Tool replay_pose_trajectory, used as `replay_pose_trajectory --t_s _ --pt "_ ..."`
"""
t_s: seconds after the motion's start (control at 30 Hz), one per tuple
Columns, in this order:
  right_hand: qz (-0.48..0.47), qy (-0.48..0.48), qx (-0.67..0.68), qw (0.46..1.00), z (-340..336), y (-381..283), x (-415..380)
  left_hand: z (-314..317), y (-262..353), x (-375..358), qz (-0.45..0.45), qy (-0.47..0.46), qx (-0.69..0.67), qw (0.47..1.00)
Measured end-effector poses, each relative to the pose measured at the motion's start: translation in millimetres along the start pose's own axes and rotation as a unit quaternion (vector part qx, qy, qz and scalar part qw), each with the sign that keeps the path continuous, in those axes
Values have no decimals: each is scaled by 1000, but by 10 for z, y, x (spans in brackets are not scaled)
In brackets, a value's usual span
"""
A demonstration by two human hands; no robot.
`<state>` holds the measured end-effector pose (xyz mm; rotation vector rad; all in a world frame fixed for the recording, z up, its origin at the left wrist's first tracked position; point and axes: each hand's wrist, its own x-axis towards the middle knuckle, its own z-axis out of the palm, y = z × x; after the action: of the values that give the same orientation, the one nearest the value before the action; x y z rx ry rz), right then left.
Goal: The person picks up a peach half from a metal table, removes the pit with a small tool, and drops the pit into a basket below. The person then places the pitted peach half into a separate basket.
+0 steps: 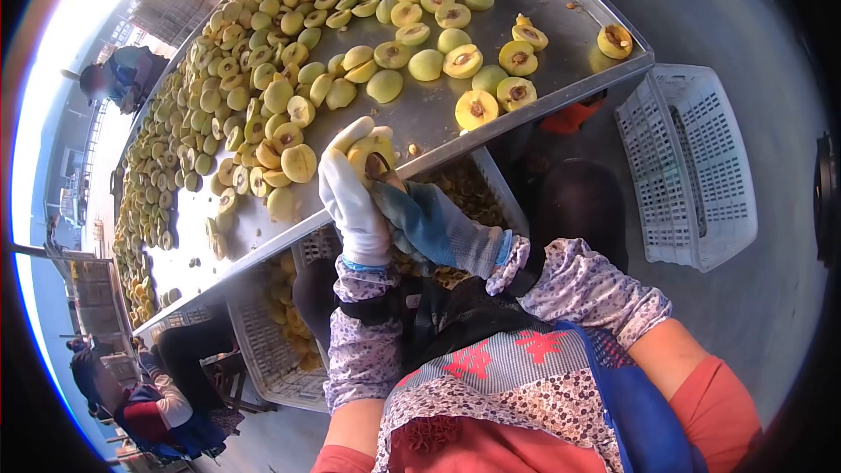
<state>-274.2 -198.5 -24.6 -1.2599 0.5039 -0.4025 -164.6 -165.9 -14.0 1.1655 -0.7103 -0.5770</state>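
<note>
My left hand (353,206), in a white glove, is closed around a yellow-green fruit half (366,147) that looks like an apricot or peach. It is held up just over the front edge of the metal table (412,114). My right hand (438,221), in a blue and grey glove, is closed and pressed close to the left one. From its fingers a small curved metal pitting tool (382,166) reaches to the cut face of the fruit; its handle is hidden. Cut fruit halves (477,109), some with pits showing, lie on the table beyond my hands.
A dense pile of fruit halves (236,79) spreads over the table's left part. Below the edge stand crates holding fruit, one white crate (272,359) at lower left. Another white crate (692,166) stands on the floor at right. Other people (166,412) sit along the left side.
</note>
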Motion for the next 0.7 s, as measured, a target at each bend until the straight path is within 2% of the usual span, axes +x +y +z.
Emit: replay_pose_trajectory --t_s 0.13,0.17,0.2,0.23,0.27,0.3,0.33,0.37,0.4,0.47,0.5,0.53,0.57,0.6,0.63,0.67,0.7 --pt "46 0 -17 999 -15 90 54 -34 -68 18 32 10 5 999" --pt "-71 36 -102 992 -10 271 105 -75 -70 34 42 3 29 999" --pt "-188 71 -184 962 0 307 124 -101 -36 35 42 3 29 999" --pt "-188 71 -185 962 -6 330 124 -125 13 28 20 -27 70 997" --pt "-148 57 -174 972 -13 336 119 -146 45 29 -3 -56 111 992" --pt "-108 42 -164 980 -13 283 108 -163 56 55 -2 -55 109 992" --pt "-109 41 -166 979 -10 217 83 -179 63 89 -46 -60 85 993" --pt "-69 27 -140 987 -2 131 42 -188 73 108 -90 -64 62 992" --pt "-30 12 -115 993 3 68 23 -135 96 87 -87 -64 61 992" --pt "-26 15 -101 994 23 85 24 59 149 16 -60 22 -59 996" --pt "-23 20 -87 996 25 112 38 60 108 -3 -11 40 -18 999" --pt "-76 16 -124 989 27 226 45 40 103 -7 -26 57 8 998" --pt "-162 -1 -58 985 45 788 226 29 110 9 -35 70 27 997" --pt "-182 -41 -295 937 -42 429 107 5 118 22 -54 65 -18 996" --pt "-411 -32 -305 859 -88 1089 343 -21 115 46 -74 57 -63 994" --pt "-208 -127 -136 960 -74 632 163 -38 97 48 -57 37 -81 994" --pt "160 -125 -23 979 -16 -408 -81 -71 89 51 -47 23 -92 994"
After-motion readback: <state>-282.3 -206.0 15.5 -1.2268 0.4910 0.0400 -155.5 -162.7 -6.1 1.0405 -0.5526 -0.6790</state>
